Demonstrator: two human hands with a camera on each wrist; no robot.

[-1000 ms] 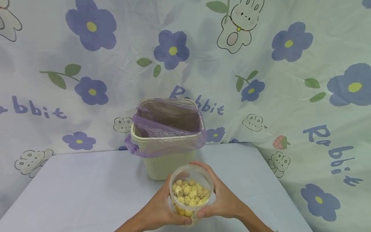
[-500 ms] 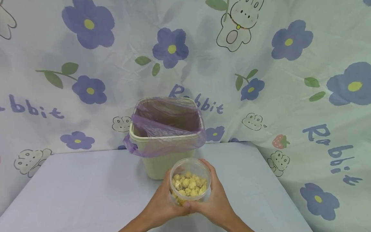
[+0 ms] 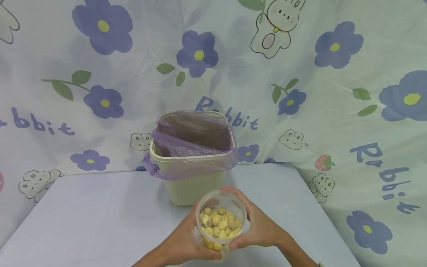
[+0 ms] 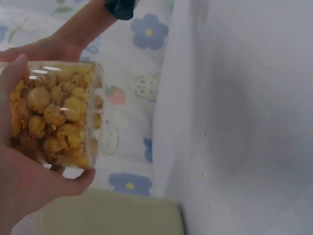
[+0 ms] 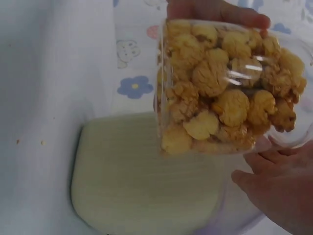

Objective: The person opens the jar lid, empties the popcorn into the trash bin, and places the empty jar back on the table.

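Note:
A clear round plastic jar (image 3: 213, 200) without a lid holds yellow popcorn (image 3: 220, 222). Both hands grip it from opposite sides in the head view, its open mouth facing up toward the camera. My left hand (image 3: 185, 237) curls round the left side, and my right hand (image 3: 261, 226) round the right, thumbs on the near side. Through the jar wall, the left wrist view shows the popcorn (image 4: 54, 112) packed at the bottom, with the base raised off the table. The right wrist view shows the right hand's fingers (image 5: 274, 181) beside the jar.
Just beyond the jar stands a cream trash bin (image 3: 193, 189), lined with a purple plastic bag (image 3: 200, 167) folded over its rim. A white cloth covers the table (image 3: 100, 215), with small crumbs (image 4: 202, 175) on it. A flower-and-rabbit curtain (image 3: 233, 81) hangs behind.
The jar and both hands rise slightly and draw together by half a second ago, the thumbs meeting. Now they are lower again, with the thumbs apart. The bin stays put.

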